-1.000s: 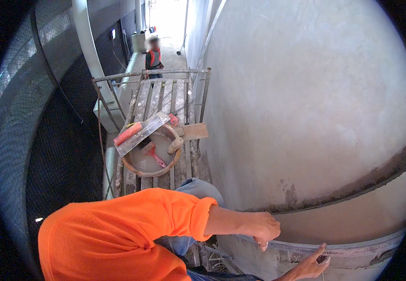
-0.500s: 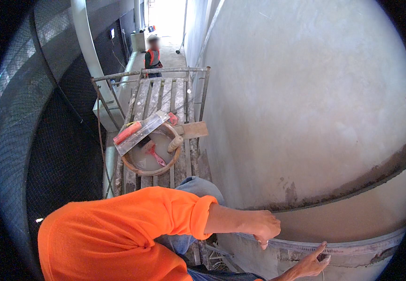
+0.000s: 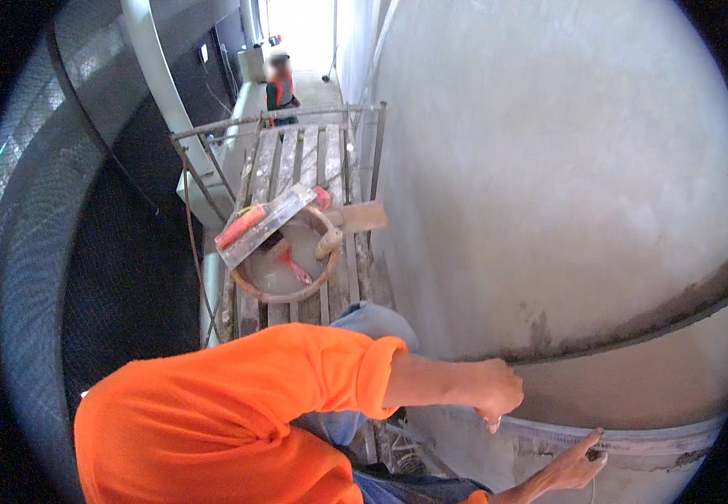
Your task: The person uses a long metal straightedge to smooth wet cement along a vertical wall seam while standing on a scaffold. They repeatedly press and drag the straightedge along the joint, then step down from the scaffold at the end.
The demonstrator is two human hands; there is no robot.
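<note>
My left hand (image 3: 498, 391) is closed, knuckles up, reaching across to the curved wall ledge on the right. Its fingertips point down beside the left part of a long pale strip (image 3: 658, 440) with a row of small marks or holes. What those fingers pinch is hidden. Lower and further right, my right hand (image 3: 572, 468) has its thumb raised against the strip's edge and its other fingers curled. A thin white cord (image 3: 593, 490) hangs from those curled fingers. The strip follows the curve of the ledge below a brown, damp-looking band (image 3: 633, 382) of wall.
Slatted scaffold planks (image 3: 288, 160) stretch ahead, with a metal rail (image 3: 322, 112) at the far end. On them stands a round tub (image 3: 284, 296) of murky liquid with a wide blade (image 3: 272, 225), a brush (image 3: 297, 267) and a wooden-handled float (image 3: 362, 217). Beyond stands a person (image 3: 280, 91). Dark netting (image 3: 129, 277) hangs left.
Both my hands have shifted slightly right in the picture, still at the strip. The view has also swung a little, so the tub and planks appear further right and higher.
</note>
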